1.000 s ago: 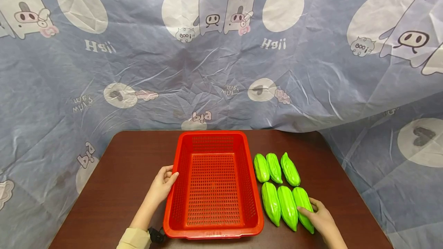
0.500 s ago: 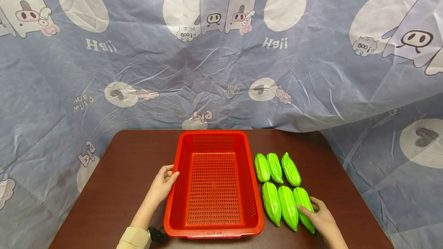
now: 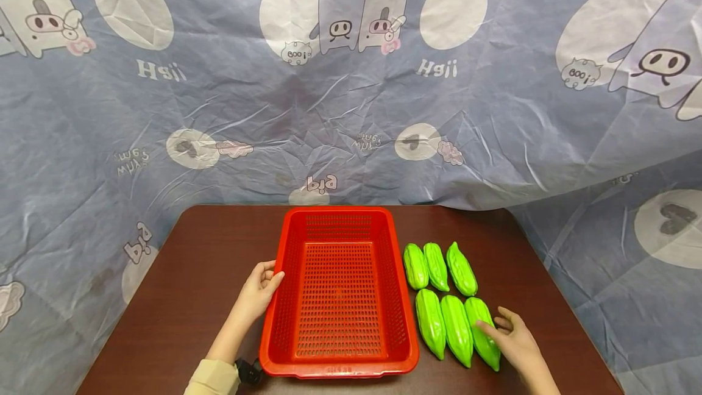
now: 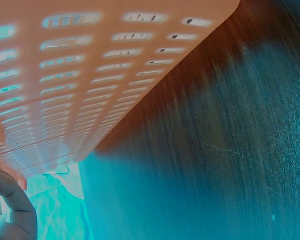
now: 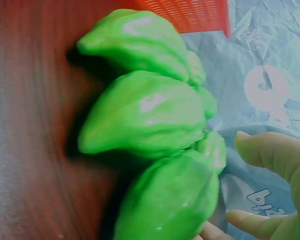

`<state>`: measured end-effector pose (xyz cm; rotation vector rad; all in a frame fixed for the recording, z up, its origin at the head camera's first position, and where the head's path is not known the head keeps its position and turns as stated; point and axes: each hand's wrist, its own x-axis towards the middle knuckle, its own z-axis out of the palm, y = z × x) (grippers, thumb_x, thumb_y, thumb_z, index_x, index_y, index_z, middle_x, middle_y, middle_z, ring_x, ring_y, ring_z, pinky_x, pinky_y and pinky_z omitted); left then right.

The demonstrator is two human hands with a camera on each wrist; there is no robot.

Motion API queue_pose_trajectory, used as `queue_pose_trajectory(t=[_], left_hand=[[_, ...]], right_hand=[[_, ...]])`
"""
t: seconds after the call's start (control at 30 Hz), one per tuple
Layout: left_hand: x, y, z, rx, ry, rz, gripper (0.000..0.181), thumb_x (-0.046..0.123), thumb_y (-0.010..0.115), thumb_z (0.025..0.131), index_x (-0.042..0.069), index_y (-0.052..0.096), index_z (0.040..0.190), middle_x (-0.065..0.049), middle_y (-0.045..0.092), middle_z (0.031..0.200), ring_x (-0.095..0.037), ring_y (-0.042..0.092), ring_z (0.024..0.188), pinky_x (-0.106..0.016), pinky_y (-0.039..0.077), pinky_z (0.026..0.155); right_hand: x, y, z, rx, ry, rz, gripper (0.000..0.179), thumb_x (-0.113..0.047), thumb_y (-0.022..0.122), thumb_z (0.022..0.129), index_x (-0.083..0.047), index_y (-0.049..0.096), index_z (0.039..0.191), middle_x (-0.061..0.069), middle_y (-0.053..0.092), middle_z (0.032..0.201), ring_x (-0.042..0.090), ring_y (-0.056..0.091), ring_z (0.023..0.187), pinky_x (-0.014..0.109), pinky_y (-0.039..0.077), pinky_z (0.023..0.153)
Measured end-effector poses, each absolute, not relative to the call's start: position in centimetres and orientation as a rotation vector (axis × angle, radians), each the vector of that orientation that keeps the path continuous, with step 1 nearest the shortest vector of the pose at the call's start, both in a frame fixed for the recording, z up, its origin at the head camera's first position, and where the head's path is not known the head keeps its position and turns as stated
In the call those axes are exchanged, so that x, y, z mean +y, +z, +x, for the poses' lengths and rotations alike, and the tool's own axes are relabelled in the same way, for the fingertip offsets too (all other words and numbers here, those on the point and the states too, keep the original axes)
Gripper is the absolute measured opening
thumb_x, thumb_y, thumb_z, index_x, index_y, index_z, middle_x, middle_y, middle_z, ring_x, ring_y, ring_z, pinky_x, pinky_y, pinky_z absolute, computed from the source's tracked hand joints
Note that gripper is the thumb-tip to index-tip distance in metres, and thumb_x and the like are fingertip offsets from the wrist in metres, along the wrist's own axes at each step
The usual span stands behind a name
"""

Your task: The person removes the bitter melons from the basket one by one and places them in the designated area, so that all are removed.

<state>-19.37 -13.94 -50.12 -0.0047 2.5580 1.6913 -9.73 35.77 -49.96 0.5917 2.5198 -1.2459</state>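
Observation:
A red plastic basket [image 3: 339,370] with slotted walls stands on the table, its inside bare. My left hand [image 3: 256,293] grips its left rim, thumb over the top and fingers outside. In the left wrist view, the slotted basket wall [image 4: 85,65] rises above the tabletop, and part of the left hand [image 4: 10,205] shows at the lower left edge. To the basket's right lie several bright green, ridged bitter melons [image 3: 444,322] in two rows. By the front row's rightmost bitter melon [image 3: 482,337] is my right hand [image 3: 515,340], fingers parted and loosely bent, holding nothing.
A dark brown wooden table [image 3: 181,297] carries everything. Behind it hangs a grey-blue cartoon cloth [image 3: 340,108], which also drapes both sides. A small black object [image 3: 249,373] sits by the left wrist near the basket's front corner.
My right hand has loosened from the rightmost front bitter melon and shifted slightly right, its fingers spreading wider. The left hand and the basket stay where they were.

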Motion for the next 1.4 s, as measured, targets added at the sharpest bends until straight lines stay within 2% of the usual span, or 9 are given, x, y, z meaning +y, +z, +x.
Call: queue_pose_trajectory(t=[0.2, 0.53, 0.73, 0.93, 1.17, 1.4], left_hand=[[-13.9, -50.0, -19.4, 2.566, 1.688, -0.01, 0.045, 0.018, 0.06, 0.1, -0.005, 0.045, 0.136, -0.016, 0.062, 0.102, -0.015, 0.059, 0.077, -0.023, 0.048, 0.066], [-14.0, -50.0, -19.2, 2.581, 1.657, -0.009, 0.047, 0.022, 0.059, 0.1, -0.004, 0.045, 0.137, -0.015, 0.063, 0.104, -0.013, 0.058, 0.077, -0.024, 0.048, 0.066], [-13.9, -50.1, -19.4, 2.593, 1.635, -0.008, 0.045, 0.019, 0.059, 0.1, -0.003, 0.045, 0.137, -0.013, 0.062, 0.103, -0.013, 0.058, 0.077, -0.024, 0.048, 0.065], [-14.0, -50.2, -19.5, 2.647, 1.595, 0.007, 0.044, 0.02, 0.059, 0.1, -0.004, 0.046, 0.135, -0.012, 0.062, 0.099, -0.011, 0.057, 0.074, -0.024, 0.047, 0.064], [-13.9, -50.1, -19.3, 2.673, 1.561, 0.009, 0.043, 0.022, 0.059, 0.1, -0.001, 0.048, 0.135, -0.011, 0.063, 0.1, -0.011, 0.057, 0.075, -0.024, 0.046, 0.065], [-14.0, -49.8, -19.2, 2.718, 1.527, 0.018, 0.044, 0.025, 0.06, 0.1, -0.003, 0.05, 0.132, -0.01, 0.064, 0.097, -0.011, 0.055, 0.076, -0.024, 0.045, 0.065]], right_hand=[[35.1, -48.5, -10.2, 2.582, -1.239, 0.573, 0.095, -0.049, 0.058, 0.097, 0.012, 0.01, 0.152, 0.041, 0.027, 0.147, 0.056, 0.033, 0.133, 0.059, 0.042, 0.101], [33.1, -46.4, -11.4, 2.651, -1.253, 0.492, 0.092, -0.047, 0.059, 0.096, 0.008, 0.012, 0.154, 0.036, 0.03, 0.149, 0.053, 0.033, 0.135, 0.059, 0.04, 0.103], [31.9, -45.7, -11.9, 2.661, -1.268, 0.452, 0.092, -0.048, 0.059, 0.096, 0.005, 0.012, 0.154, 0.034, 0.03, 0.15, 0.05, 0.032, 0.138, 0.059, 0.039, 0.105], [30.2, -44.8, -12.6, 2.691, -1.281, 0.415, 0.089, -0.047, 0.061, 0.095, 0.002, 0.016, 0.155, 0.031, 0.034, 0.15, 0.047, 0.036, 0.137, 0.058, 0.041, 0.104], [28.3, -44.1, -13.2, 2.736, -1.334, 0.344, 0.079, -0.036, 0.064, 0.095, 0.0, 0.024, 0.153, 0.028, 0.042, 0.146, 0.045, 0.042, 0.134, 0.055, 0.044, 0.101], [26.9, -43.6, -13.6, 2.735, -1.351, 0.3, 0.076, -0.036, 0.064, 0.095, -0.003, 0.027, 0.152, 0.025, 0.045, 0.145, 0.041, 0.043, 0.133, 0.053, 0.047, 0.098]])
